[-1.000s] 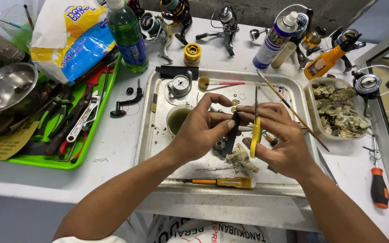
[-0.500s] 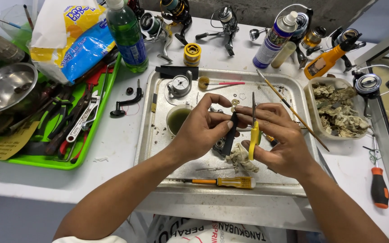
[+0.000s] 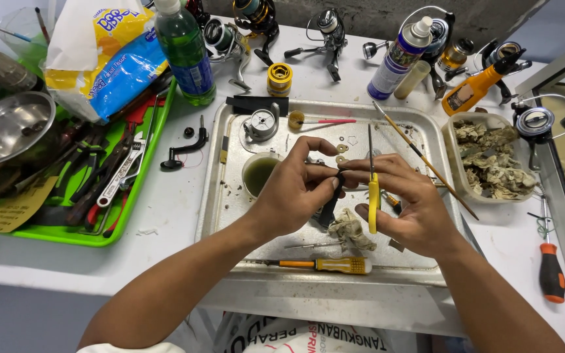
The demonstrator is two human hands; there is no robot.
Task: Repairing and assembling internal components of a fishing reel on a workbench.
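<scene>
Over the metal tray (image 3: 230, 163), my left hand (image 3: 295, 189) pinches a small dark reel part (image 3: 330, 204) between thumb and fingers. My right hand (image 3: 407, 206) meets it at the fingertips and also grips a small yellow-handled screwdriver (image 3: 373, 196), whose thin blade points up and away from me. A dirty rag (image 3: 351, 230) lies on the tray just below both hands. Beside my left hand stands a small cup of green liquid (image 3: 258, 173). Small washers (image 3: 342, 149) lie on the tray beyond my fingers.
An orange-handled screwdriver (image 3: 325, 265) lies at the tray's near edge, a long brush (image 3: 426, 160) across its right side. A green tool tray (image 3: 67, 189) sits left with a steel bowl (image 3: 4, 127). Behind: a green bottle (image 3: 184, 52), spray can (image 3: 397, 59), fishing reels (image 3: 325, 29). A tub of rags (image 3: 492, 160) is right.
Both hands have stayed over the tray, with the fingertips working closer together on the dark part. The yellow screwdriver has tilted slightly more upright.
</scene>
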